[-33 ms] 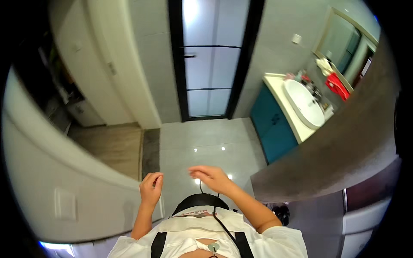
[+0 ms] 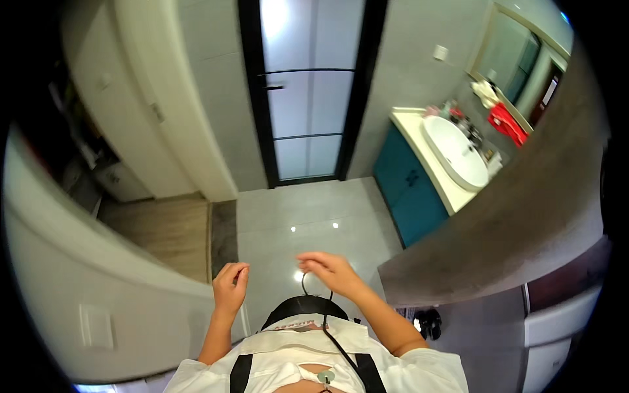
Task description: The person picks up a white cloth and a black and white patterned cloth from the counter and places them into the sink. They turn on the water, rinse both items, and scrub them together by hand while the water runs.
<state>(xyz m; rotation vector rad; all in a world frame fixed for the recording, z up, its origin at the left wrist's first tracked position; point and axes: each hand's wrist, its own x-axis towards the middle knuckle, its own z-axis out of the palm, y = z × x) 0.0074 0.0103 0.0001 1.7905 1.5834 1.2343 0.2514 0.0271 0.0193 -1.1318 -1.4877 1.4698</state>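
My left hand (image 2: 229, 287) is raised in front of me beside the white wall, its fingers loosely curled in and nothing seen in them. To its right, my right hand (image 2: 327, 271) hangs over the tiled floor with fingers stretched forward and slightly bent, holding nothing visible. A thin black cable (image 2: 330, 295) loops up just under the right hand from the dark item at my waist. The two hands are apart and touch no object. I wear a white top with black straps (image 2: 241, 373).
Ahead stands a frosted glass door (image 2: 306, 98) in a black frame, closed. A teal vanity (image 2: 409, 187) with a white washbasin (image 2: 452, 154) is at the right, under a mirror (image 2: 508, 56). A curved grey wall (image 2: 498, 216) is nearer. Wooden flooring (image 2: 164, 229) shows through a doorway at the left.
The door, vanity and washbasin have shifted a little left in the picture as the view turned. My right hand sits slightly farther right; my left hand looks the same.
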